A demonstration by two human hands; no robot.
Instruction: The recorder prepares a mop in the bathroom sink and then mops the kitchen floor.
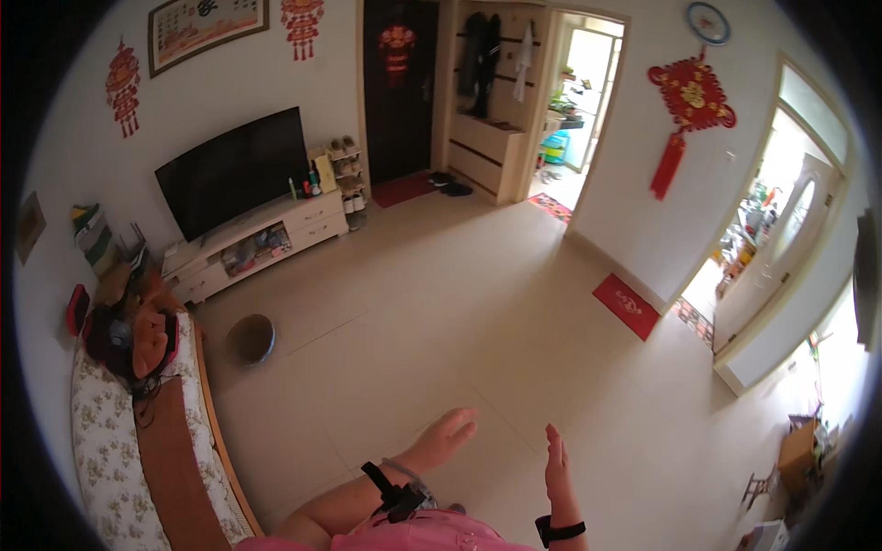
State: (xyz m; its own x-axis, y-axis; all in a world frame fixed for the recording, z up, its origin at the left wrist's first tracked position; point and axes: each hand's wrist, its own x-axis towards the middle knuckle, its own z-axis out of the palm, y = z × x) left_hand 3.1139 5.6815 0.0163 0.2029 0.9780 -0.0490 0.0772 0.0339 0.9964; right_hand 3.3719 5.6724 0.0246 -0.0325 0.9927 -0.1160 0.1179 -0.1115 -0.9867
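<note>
The shirt (418, 537) is pink, the wristband (562, 531) black. The wall knot (691, 95) is red and gold, the seat cover (103, 441) flowered.

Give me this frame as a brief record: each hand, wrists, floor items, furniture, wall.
Left hand: open, nothing visible in it
Right hand: fingers extended, seen edge-on, nothing visible in it
Wrists: black strap on the right; black device on the left
Floor: round bin at left, red mat at right
Furniture: black television above white cabinet
Wall: red knot ornament
</note>
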